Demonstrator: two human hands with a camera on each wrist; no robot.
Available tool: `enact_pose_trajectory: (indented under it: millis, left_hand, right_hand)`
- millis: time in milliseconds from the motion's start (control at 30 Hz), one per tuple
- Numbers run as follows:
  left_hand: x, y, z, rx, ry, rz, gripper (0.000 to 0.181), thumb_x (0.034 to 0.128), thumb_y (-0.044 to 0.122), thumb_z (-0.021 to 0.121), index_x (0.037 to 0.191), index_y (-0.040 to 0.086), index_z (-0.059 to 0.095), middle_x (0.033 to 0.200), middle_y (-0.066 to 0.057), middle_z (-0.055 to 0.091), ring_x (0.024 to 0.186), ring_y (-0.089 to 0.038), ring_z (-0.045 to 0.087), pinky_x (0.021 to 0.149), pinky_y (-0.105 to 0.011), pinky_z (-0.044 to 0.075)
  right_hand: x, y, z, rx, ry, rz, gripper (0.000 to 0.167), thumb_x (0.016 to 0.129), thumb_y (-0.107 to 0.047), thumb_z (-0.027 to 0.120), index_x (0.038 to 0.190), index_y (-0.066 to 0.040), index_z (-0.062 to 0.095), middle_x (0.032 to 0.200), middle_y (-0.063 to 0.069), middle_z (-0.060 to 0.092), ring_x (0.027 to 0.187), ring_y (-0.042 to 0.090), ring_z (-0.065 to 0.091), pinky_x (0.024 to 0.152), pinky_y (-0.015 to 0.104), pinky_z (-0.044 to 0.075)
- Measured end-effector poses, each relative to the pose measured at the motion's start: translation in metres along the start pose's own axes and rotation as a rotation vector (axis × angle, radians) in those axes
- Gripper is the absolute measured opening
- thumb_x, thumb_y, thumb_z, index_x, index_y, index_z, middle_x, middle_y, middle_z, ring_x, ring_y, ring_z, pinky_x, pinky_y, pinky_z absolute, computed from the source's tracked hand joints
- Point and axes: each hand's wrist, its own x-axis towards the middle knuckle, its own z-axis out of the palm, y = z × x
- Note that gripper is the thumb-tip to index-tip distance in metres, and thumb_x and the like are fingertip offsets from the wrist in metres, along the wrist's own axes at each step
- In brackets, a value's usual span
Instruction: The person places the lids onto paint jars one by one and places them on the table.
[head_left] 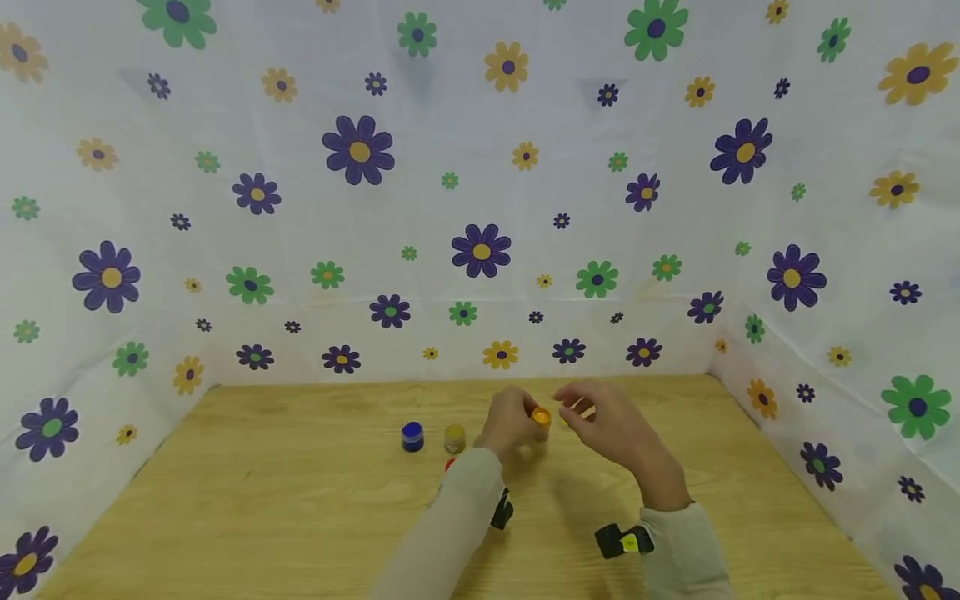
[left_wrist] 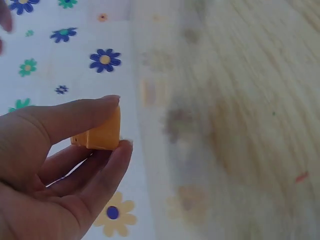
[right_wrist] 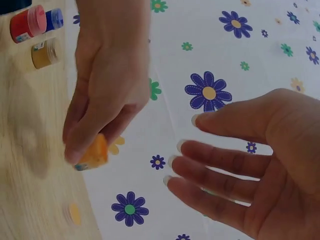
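Observation:
My left hand [head_left: 513, 421] grips a small orange paint jar [left_wrist: 105, 131] between thumb and fingers, above the table's back part. Its round orange top [head_left: 542, 415] faces up in the head view; whether a lid covers it I cannot tell. To the right, apart from the jar, is my right hand [head_left: 611, 425], holding nothing. Its fingers [right_wrist: 220, 162] are spread and loosely bent in the right wrist view. A flat orange disc like a jar lid [right_wrist: 74, 213] lies on the table below the hands.
A blue paint jar [head_left: 412, 437] and a yellow one [head_left: 454, 438] stand left of my left hand. The red jar [right_wrist: 26, 25] is mostly behind my left sleeve in the head view. Flower-printed white sheets [head_left: 450, 208] enclose the wooden table [head_left: 262, 500].

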Motion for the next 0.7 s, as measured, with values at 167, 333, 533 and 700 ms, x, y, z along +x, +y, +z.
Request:
enact_pose_trajectory:
  millis: [167,333,533,700]
  left_hand:
    - [-0.017,0.006,-0.017,-0.016,-0.038,0.036,0.024,0.0729,0.001,0.088,0.094,0.001,0.077,0.092,-0.009,0.075,0.081,-0.018,0.063,0.08,-0.036,0.059]
    - [-0.038,0.008,-0.031,-0.02,-0.074,0.057,0.025,0.0736,0.004,0.089,0.096,0.003,0.078,0.091,-0.006,0.073,0.081,-0.016,0.064,0.077,-0.033,0.059]
    - [-0.065,0.0,-0.049,-0.016,-0.079,0.072,0.027,0.0745,0.007,0.09,0.099,0.005,0.078,0.096,-0.004,0.074,0.081,-0.015,0.067,0.077,-0.033,0.06]
    - [-0.08,-0.004,-0.062,0.001,-0.084,0.097,0.028,0.076,0.008,0.089,0.101,0.005,0.077,0.1,-0.005,0.073,0.084,-0.015,0.067,0.08,-0.033,0.059]
  right_hand:
    - [0.007,0.006,0.006,-0.047,-0.008,0.052,0.014,0.096,-0.002,0.067,0.108,0.001,0.074,0.108,0.017,0.076,0.091,0.028,0.073,0.078,0.038,0.063]
    - [0.02,0.023,0.022,-0.132,-0.033,0.143,0.018,0.094,-0.002,0.068,0.11,0.003,0.074,0.11,0.019,0.075,0.097,0.033,0.071,0.086,0.045,0.061]
    - [0.039,0.047,0.047,-0.213,-0.133,0.193,0.025,0.093,-0.002,0.067,0.117,0.005,0.071,0.123,0.023,0.071,0.118,0.043,0.065,0.104,0.054,0.052]
    - [0.047,0.062,0.06,-0.319,-0.213,0.223,0.024,0.093,0.0,0.069,0.115,0.005,0.072,0.124,0.024,0.07,0.121,0.043,0.063,0.109,0.054,0.049]
